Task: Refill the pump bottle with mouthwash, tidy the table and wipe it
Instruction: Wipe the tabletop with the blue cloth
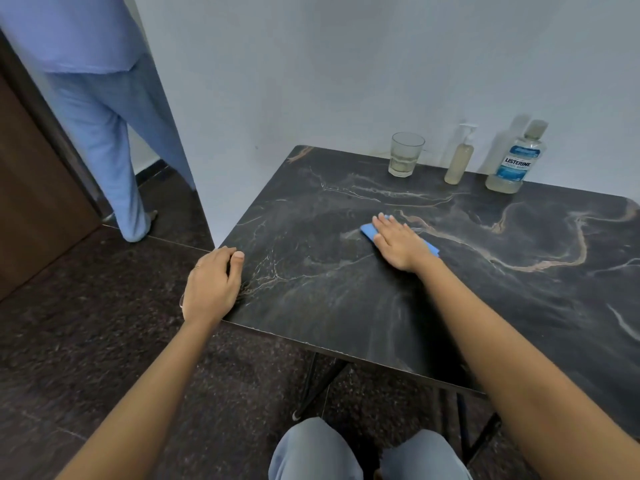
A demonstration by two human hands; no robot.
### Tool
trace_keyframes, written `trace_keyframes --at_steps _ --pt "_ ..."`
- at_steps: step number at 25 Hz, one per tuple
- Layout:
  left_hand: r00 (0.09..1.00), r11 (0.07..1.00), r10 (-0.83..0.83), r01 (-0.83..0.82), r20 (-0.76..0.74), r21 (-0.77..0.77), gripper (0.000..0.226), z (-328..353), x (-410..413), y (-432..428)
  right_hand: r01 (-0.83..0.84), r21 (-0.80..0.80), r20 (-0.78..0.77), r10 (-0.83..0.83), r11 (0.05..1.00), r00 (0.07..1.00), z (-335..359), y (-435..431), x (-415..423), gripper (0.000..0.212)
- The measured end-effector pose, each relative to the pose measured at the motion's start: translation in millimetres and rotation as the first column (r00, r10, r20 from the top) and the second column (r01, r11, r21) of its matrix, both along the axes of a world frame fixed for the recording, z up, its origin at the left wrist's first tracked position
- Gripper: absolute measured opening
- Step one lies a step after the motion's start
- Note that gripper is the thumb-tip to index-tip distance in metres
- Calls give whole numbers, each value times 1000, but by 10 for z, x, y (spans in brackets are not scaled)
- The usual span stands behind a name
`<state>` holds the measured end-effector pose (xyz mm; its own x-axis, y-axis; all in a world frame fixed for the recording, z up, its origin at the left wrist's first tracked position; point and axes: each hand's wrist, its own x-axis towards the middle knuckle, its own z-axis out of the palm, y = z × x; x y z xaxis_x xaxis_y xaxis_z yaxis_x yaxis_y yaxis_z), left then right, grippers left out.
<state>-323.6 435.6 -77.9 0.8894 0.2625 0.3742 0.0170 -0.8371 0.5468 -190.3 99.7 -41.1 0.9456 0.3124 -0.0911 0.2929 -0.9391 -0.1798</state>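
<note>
Fingers (384, 221) of the right hand (398, 242) were laid flat and spread, pressed palm-down on a folded blue cloth (369, 232) near the middle of the table (519, 306); nothing was gripped. The left hand (209, 287) was curled loosely over the table's left edge near the front corner, thumb on top, bracing it. Along the far edge, against the wall, were ranged a glass tumbler (406, 154) with a little liquid, the pump bottle (460, 157), seemingly filled with pale liquid, and the mouthwash bottle (516, 161), capped, toward the far right corner. Step in hand was judged to be wiping, refilling and tidying apparently done. Next move was judged to call for sweeping the cloth across the unwiped right and front portions, pressure kept even, the bottles left undisturbed. Another person's legs (114, 150) were noted on the floor beyond the left edge.
</note>
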Motion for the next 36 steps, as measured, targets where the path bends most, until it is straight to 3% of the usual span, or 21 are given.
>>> trace_keyframes --at_steps 2,4,9,13,17,21,26,33,36 --pt "1000 1000 13 -13 7 -4 28 -8 6 4 57 5 -19 -57 998 998 -12 347 221 54" --pt "1000 1000 14 -14 6 -20 29 18 -12 -10 8 3 -26 -8 1000 1000 -18 778 223 54" --pt "991 983 127 -130 -33 -127 43 147 -106 -90 -391 -29 -9 391 920 920 -94 1664 -620 54" --pt "983 966 180 -182 -29 -185 52 235 -183 -147 -580 45 13 580 813 815 -103 1411 -1479 53" --pt "994 989 101 -104 -32 -107 52 193 -117 -76 -605 102 -44 612 789 790 -35 847 -1563 52" --pt "988 999 42 -41 -146 9 46 105 -56 -27 -509 69 -57 513 858 856 -17 591 -1137 52" --pt "988 999 38 -32 -151 44 52 47 -26 -23 -148 35 13 147 988 989 -27 116 -146 52" --pt "992 997 64 -58 -106 58 52 -28 16 -15 218 87 64 -224 972 973 -96 389 1027 54" --pt "994 997 75 -73 -82 31 51 -49 37 -6 206 65 47 -209 976 977 -85 792 1268 54"
